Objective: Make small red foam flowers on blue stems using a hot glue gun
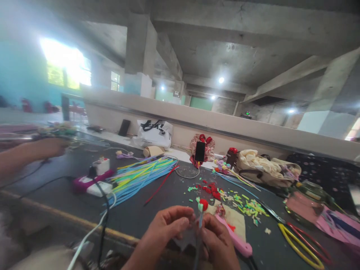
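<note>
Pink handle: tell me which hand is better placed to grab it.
Probably the right hand: it's closest to the pink handle, though holding the red-topped stem; the left hand sits farther away.

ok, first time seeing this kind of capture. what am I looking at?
No robot: one picture, from a camera worn on a person's head, looking forward and down. The hands at bottom centre are the wearer's. The right hand holds a pale stem with mint-green and red at its top; the left hand is curled close beside it.

On the dark tabletop: a bundle of fuzzy stems, cut pieces, a pink-handled tool, probably a glue gun, and scissors. The blurred hand at far left seems someone else's.
</note>
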`<state>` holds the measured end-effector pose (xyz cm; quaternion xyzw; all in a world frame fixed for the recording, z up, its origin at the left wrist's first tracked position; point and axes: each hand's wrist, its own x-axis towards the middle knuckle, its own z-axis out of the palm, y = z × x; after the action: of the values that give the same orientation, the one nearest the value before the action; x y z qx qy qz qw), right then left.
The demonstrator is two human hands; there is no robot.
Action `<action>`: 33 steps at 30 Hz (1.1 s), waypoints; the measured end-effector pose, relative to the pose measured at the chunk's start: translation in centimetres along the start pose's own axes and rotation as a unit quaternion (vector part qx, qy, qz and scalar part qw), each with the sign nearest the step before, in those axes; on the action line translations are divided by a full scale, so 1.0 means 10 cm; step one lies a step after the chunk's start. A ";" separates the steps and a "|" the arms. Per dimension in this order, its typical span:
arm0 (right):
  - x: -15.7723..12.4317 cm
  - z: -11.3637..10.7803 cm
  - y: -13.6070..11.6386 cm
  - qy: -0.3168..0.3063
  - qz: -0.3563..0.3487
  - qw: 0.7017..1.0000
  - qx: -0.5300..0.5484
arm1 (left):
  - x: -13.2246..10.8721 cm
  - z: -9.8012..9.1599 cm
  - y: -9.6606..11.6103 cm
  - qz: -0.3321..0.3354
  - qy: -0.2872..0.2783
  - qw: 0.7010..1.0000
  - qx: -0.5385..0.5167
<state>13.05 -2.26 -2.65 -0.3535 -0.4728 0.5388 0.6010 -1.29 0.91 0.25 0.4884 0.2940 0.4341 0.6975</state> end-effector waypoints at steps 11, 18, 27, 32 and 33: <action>-0.01 -0.03 -0.10 -0.025 -0.015 0.998 -0.059 | 0.01 -0.09 0.00 0.130 -0.006 0.947 0.292; 0.03 0.06 -0.05 -0.004 -0.015 0.976 -0.217 | 0.06 -0.08 -0.06 0.062 -0.055 0.982 0.168; 0.00 -0.09 0.07 0.081 -0.028 0.981 -0.172 | 0.00 -0.02 -0.03 0.001 0.064 0.996 0.057; -0.07 -0.15 0.09 0.100 0.005 0.987 -0.125 | 0.03 -0.10 0.01 -0.009 0.053 0.997 0.062; -0.09 -0.13 0.08 0.102 0.002 0.988 -0.119 | 0.03 -0.12 0.00 -0.014 0.046 0.997 0.062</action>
<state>14.06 -2.92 -4.01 -0.4764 -0.4695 0.4408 0.5986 -2.11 1.72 -0.12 0.5063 0.3590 0.4276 0.6572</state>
